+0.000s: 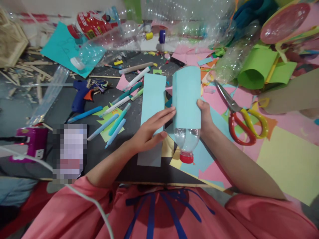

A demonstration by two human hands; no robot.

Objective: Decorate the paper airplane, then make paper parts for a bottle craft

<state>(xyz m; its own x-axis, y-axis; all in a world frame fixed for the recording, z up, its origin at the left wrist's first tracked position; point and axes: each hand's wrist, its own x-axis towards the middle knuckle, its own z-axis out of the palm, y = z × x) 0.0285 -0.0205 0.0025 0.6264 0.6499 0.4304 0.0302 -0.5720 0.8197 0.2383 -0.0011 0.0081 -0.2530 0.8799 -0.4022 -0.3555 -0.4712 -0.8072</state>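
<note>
A clear plastic bottle (179, 138) points its red cap (186, 157) toward me, with light blue paper (187, 96) wrapped around its body. My right hand (206, 114) grips the wrapped bottle from the right side, thumb on the paper and the other fingers hidden behind. From the left, my left hand (152, 131) reaches over with its fingers stretched out, the fingertips at the paper's left edge. Beneath that hand lies a light blue paper strip (152, 96) on the dark table.
Red-and-yellow-handled scissors (243, 119) lie to the right on pink and yellow paper sheets (290, 162). Several markers (118, 122), a blue glue gun (80, 94), a phone (71, 152) and a purple power socket (31, 142) are on the left. Plastic bottles (104, 43) line the back.
</note>
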